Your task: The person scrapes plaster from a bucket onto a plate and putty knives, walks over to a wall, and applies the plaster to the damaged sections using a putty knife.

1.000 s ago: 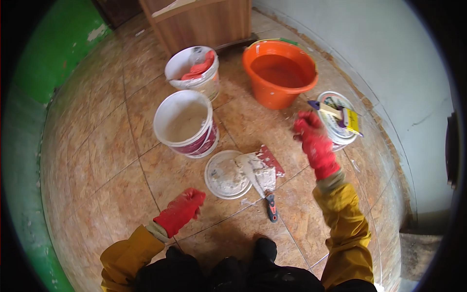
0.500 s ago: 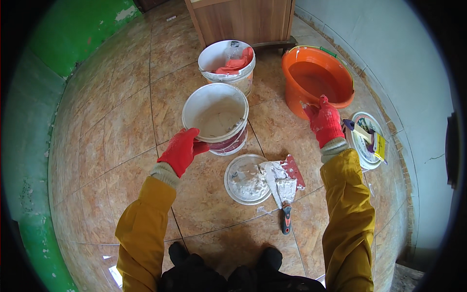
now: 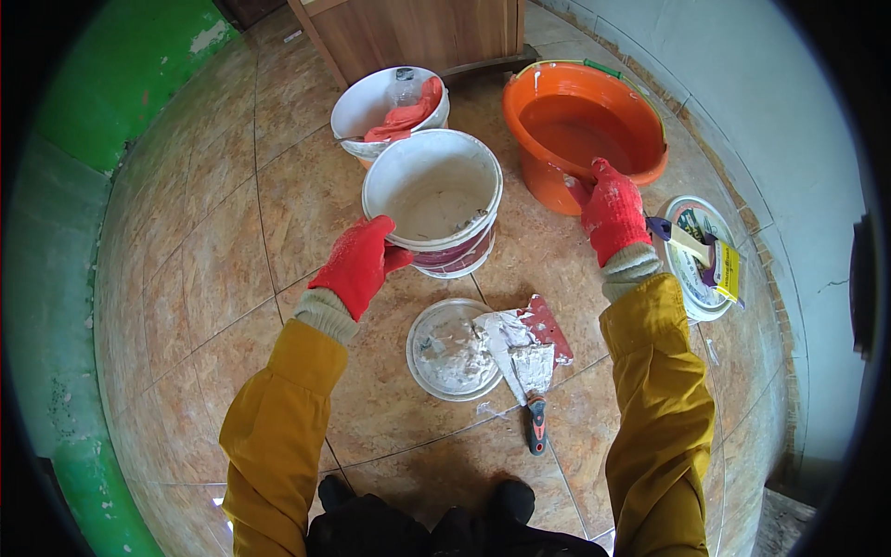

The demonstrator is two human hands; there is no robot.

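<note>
The left grip (image 3: 355, 267) is closed on the white bucket (image 3: 467, 245) rim. The right grip (image 3: 614, 213) clamps the orange bucket (image 3: 541, 178) rim.

The near white bucket (image 3: 432, 178) hid the lower wall of the white bucket behind (image 3: 357, 113). Whether the right hand (image 3: 614, 213) gripped the orange bucket (image 3: 546, 186) was unclear. The view's upper edge cropped the wooden cabinet (image 3: 427, 35); its lower edge cropped both yellow sleeves (image 3: 280, 422).
</note>
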